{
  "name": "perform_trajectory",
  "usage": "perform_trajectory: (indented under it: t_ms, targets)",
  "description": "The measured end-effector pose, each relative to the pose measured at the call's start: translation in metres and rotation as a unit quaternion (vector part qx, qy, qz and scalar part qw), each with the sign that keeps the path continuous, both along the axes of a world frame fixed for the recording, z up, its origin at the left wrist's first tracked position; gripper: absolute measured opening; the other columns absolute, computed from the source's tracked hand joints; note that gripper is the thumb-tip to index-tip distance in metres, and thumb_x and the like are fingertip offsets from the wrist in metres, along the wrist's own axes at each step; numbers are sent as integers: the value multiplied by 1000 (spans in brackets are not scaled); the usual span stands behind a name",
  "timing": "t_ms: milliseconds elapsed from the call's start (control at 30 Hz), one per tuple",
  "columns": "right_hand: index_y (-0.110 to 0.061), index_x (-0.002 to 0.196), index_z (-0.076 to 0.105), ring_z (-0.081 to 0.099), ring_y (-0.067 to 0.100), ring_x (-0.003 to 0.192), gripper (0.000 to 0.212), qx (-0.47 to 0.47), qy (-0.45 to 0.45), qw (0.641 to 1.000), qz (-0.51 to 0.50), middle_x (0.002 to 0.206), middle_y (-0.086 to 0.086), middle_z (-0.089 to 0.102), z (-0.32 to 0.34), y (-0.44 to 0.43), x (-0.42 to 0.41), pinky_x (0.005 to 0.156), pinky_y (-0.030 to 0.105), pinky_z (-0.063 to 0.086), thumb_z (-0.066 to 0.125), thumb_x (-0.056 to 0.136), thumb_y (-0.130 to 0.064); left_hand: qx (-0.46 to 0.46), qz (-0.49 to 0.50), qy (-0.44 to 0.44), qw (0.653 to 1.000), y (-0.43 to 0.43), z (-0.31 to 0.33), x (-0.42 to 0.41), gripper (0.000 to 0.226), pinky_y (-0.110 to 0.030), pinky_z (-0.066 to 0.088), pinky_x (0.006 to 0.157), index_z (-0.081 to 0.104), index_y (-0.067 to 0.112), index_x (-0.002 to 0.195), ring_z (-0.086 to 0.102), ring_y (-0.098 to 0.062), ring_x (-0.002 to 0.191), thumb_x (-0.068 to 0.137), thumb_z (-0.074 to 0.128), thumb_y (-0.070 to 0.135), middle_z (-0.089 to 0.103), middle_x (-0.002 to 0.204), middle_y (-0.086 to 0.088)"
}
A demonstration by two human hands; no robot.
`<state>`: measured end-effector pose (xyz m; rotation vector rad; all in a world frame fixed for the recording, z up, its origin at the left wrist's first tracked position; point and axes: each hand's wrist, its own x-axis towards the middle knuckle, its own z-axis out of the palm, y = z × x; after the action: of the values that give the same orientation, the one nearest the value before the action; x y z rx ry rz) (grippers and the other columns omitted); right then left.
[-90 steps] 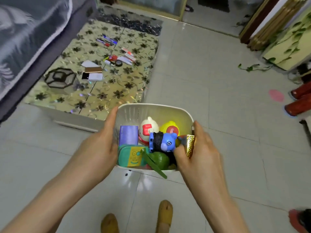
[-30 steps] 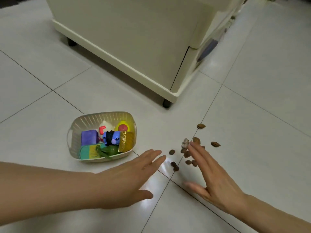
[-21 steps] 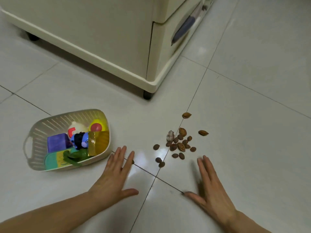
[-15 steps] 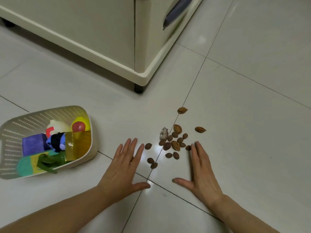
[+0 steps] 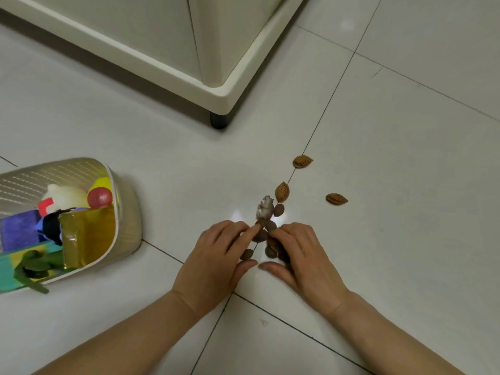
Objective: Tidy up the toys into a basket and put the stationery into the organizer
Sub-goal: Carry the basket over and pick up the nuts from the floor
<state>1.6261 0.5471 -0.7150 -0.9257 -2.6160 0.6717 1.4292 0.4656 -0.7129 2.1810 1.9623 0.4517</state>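
Note:
A white slotted basket (image 5: pixel 129 212) lies on the tiled floor at the left, holding a purple block (image 5: pixel 19 230), a gold box (image 5: pixel 86 239), a white figure (image 5: pixel 63 194) and other toys. In the middle of the floor is a cluster of brown pits (image 5: pixel 261 236) with a small grey figurine (image 5: pixel 265 207) at its far end. My left hand (image 5: pixel 216 257) and my right hand (image 5: pixel 301 255) rest on the floor on either side of the cluster. Their bent fingers press against the pits, thumbs spread on the tile. Some pits are hidden under my right fingers.
A cream cabinet (image 5: pixel 216 89) on a black caster (image 5: pixel 218 123) stands just beyond the pits. Three larger pits lie apart from the cluster: one (image 5: pixel 282 191) close by, one (image 5: pixel 302 161) farther along the tile joint, one (image 5: pixel 336 198) to the right.
I carried the basket and set it on the floor. Both hands then dropped to the tiles and closed in from either side, bunching the scattered pits between them.

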Motion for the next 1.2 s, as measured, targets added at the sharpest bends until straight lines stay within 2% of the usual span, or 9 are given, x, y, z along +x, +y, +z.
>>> perform_trajectory:
  t_ms: [233, 400, 533, 633, 700, 833, 967, 1067, 1200]
  targets:
    - [-16, 100, 52, 49, 17, 76, 27, 0, 17, 1000, -3, 87, 0, 56, -3, -1, -2, 68, 25, 42, 57, 91, -41, 16, 16, 5, 1000, 0, -8, 0, 21, -34, 51, 64, 56, 19, 95, 54, -21, 74, 88, 47, 37, 58, 90, 0]
    - [-18, 78, 53, 43, 12, 54, 39, 49, -29, 995, -76, 65, -6, 47, 4, -3, 1, 44, 26, 38, 50, 89, -56, 34, -7, 30, 999, 3, -10, -1, 27, -29, 45, 54, 56, 19, 77, 46, -17, 61, 86, 46, 43, 53, 71, 3]
    - [-24, 77, 41, 42, 10, 53, 30, 32, -50, 992, -107, 64, -9, 46, 16, -4, -5, 44, 25, 38, 52, 91, -48, 52, -17, 48, 997, 3, -4, 1, 32, -26, 38, 46, 56, 20, 66, 44, -15, 52, 83, 46, 45, 49, 59, 5]
    - [-22, 89, 47, 51, 16, 54, 18, -10, -93, 989, -116, 70, -8, 56, 25, 0, -11, 49, 35, 47, 53, 95, -37, 55, 3, 60, 997, 2, -2, 4, 32, -24, 31, 45, 54, 22, 65, 44, -13, 48, 85, 42, 45, 48, 56, 6]
    - [-18, 102, 48, 57, 24, 60, 17, -36, -123, 986, -107, 75, -4, 62, 34, 5, -15, 57, 40, 48, 46, 98, -35, 42, 20, 65, 997, 7, -1, 7, 32, -24, 28, 42, 53, 22, 68, 45, -13, 44, 87, 40, 45, 48, 57, 6]
    - [-19, 96, 43, 52, 25, 58, 19, -48, -175, 979, -97, 65, -6, 52, 46, 10, -17, 56, 36, 41, 38, 99, -37, -37, 37, 74, 996, 18, 10, 12, 32, -20, 22, 37, 52, 26, 72, 46, -10, 38, 86, 40, 51, 53, 59, 8]
    - [-29, 96, 42, 55, 20, 62, 5, -108, -98, 982, -122, 70, -11, 61, 78, -4, -32, 60, 32, 44, 38, 96, -31, -4, 128, -90, 988, 4, 62, 3, 35, -26, 39, 47, 48, 21, 83, 49, -14, 52, 93, 28, 47, 55, 71, 6]
    - [-28, 92, 47, 47, 21, 59, 11, -194, 15, 974, -113, 60, -5, 54, 120, -14, -78, 61, 35, 43, 39, 94, -22, 91, 205, -265, 938, -5, 127, -26, 25, -18, 39, 55, 46, 25, 91, 47, -11, 61, 94, 30, 43, 50, 70, 11]
    - [-21, 86, 47, 36, 11, 51, 12, -247, 142, 957, -53, 55, 0, 46, 167, -32, -165, 51, 27, 31, 40, 94, -18, 271, 374, -380, 801, -25, 168, -102, 20, -23, 38, 58, 47, 28, 87, 47, -9, 63, 97, 30, 32, 49, 72, 9]
